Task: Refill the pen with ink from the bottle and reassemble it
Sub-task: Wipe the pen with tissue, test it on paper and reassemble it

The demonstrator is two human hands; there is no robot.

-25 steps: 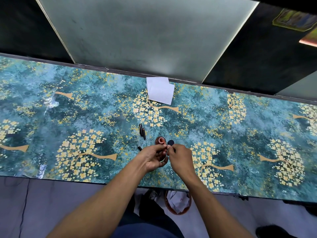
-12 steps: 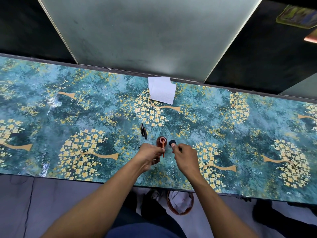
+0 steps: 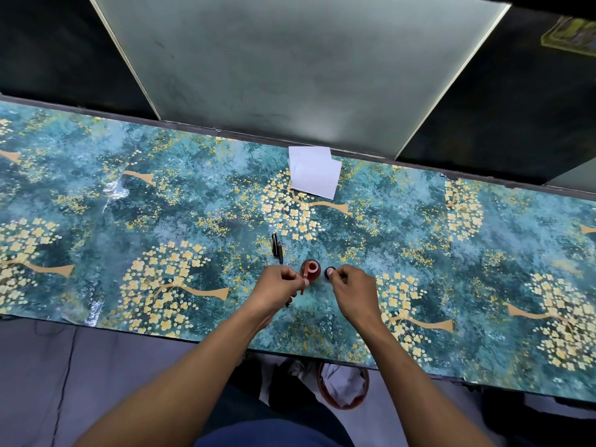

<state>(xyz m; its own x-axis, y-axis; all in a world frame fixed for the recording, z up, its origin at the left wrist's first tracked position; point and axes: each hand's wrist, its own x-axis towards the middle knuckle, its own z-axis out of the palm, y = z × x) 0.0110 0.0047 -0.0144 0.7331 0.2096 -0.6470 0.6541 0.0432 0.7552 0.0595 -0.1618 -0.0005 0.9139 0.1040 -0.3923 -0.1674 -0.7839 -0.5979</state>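
Looking down, we pinch a thin red ink tube (image 3: 303,288) in our left hand (image 3: 280,287), just below the open ink bottle (image 3: 311,270) at frame centre; our right hand (image 3: 351,287) pinches the dark cap (image 3: 329,271) beside it.

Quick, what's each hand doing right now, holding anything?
Left hand: closed, pinching a thin reddish pen part beside the ink bottle.
Right hand: closed, fingertips on the dark bottle cap.

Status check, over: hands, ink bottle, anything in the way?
Left hand pinching a thin reddish pen part beside the open ink bottle. Right hand on the dark cap. Nothing blocking the bottle mouth.
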